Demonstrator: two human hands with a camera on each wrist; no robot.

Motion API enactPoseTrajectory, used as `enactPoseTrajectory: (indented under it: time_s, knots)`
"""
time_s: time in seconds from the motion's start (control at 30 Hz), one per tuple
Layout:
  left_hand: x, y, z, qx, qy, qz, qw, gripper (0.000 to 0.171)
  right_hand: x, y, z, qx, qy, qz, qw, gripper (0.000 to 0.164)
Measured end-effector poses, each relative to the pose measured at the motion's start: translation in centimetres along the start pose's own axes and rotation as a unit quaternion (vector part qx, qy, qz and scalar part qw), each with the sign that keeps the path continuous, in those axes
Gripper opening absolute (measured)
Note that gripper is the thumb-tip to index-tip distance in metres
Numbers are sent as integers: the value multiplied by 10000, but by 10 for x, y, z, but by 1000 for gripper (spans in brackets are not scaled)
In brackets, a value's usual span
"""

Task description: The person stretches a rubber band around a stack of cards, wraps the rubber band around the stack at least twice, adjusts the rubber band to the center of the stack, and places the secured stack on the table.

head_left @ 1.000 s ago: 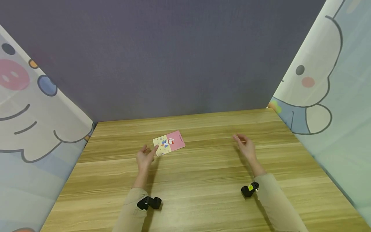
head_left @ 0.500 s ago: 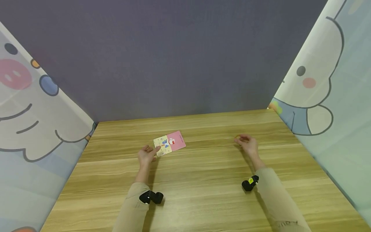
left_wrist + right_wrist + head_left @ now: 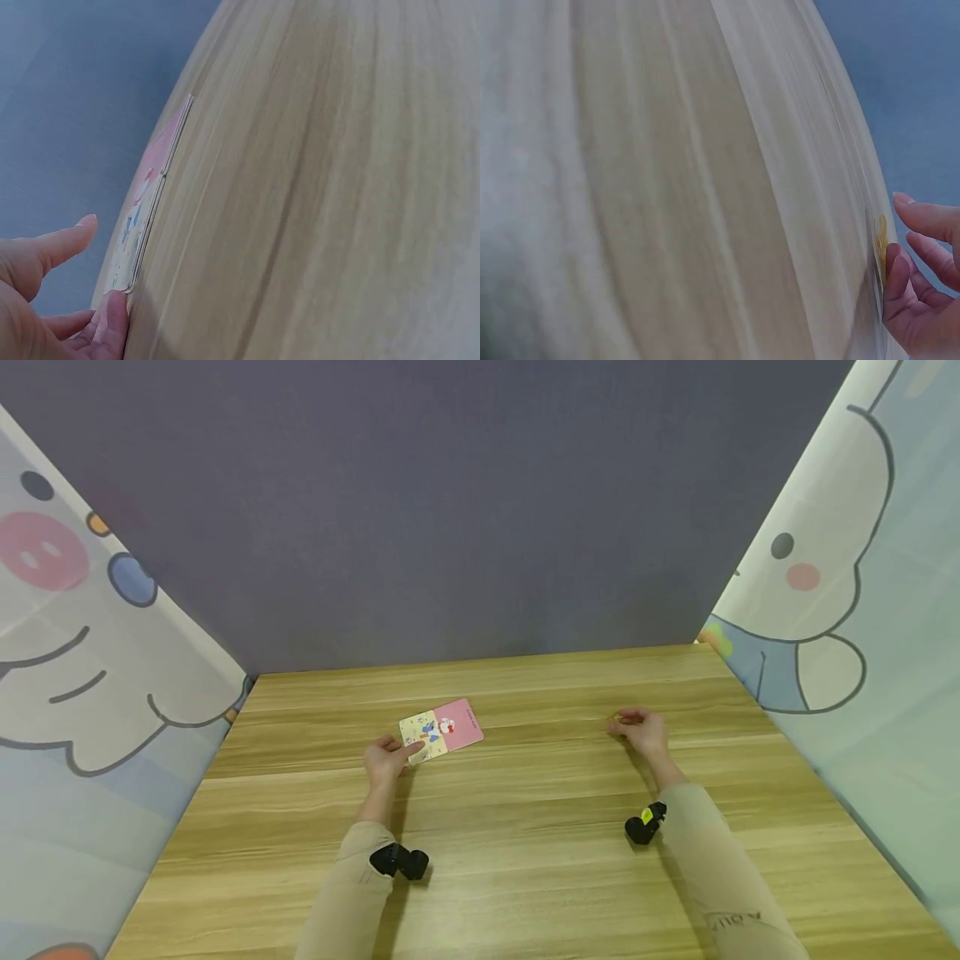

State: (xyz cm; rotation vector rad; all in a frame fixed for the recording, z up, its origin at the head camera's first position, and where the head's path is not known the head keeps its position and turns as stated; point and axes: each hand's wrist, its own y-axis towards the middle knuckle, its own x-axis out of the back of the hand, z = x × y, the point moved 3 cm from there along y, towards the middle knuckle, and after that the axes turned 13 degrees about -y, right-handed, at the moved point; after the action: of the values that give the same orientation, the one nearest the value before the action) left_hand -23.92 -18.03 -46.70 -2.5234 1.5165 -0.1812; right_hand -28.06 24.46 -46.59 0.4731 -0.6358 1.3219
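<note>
No text reliably readable. Head view: pink card [image 3: 459, 727] has a short line of dark lettering along its right edge, too small to read. Right sleeve [image 3: 716, 860] shows a few dark letters low in frame, word unclear. Yellow sticker [image 3: 647, 816] on right wrist camera [image 3: 640, 831]: nothing legible.

Arms [image 3: 341, 906] (sleeved) stretched forward; left grip [image 3: 387, 760], thumb [image 3: 412, 749] extended; right grip [image 3: 642, 732], fingers loosely bent.

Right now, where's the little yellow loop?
It's on the right side of the table in the head view; the right wrist view shows the yellow loop by the fingertips of the right hand.
</note>
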Motion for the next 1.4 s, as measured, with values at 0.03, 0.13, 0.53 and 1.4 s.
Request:
enactPoseTrajectory:
  time_s: [0.03, 0.13, 0.53, 1.4]
  knots:
    - [-1, 0, 0, -16, 36, -22, 10000, 68, 0, 1, 0, -14, -11, 25, 10000, 37]
    - [-3, 1, 1, -69, 106, -90, 9999, 67, -1, 1, -1, -8, -51, 123, 9999, 38]
    - [-14, -4, 7, -489, 1338, -551, 9883, 56, -1, 5, -5, 53, 160, 135, 9998, 36]
    - [-24, -7, 4, -416, 1906, -987, 9758, 40, -5, 6, -5, 260, -523, -526, 9969, 14]
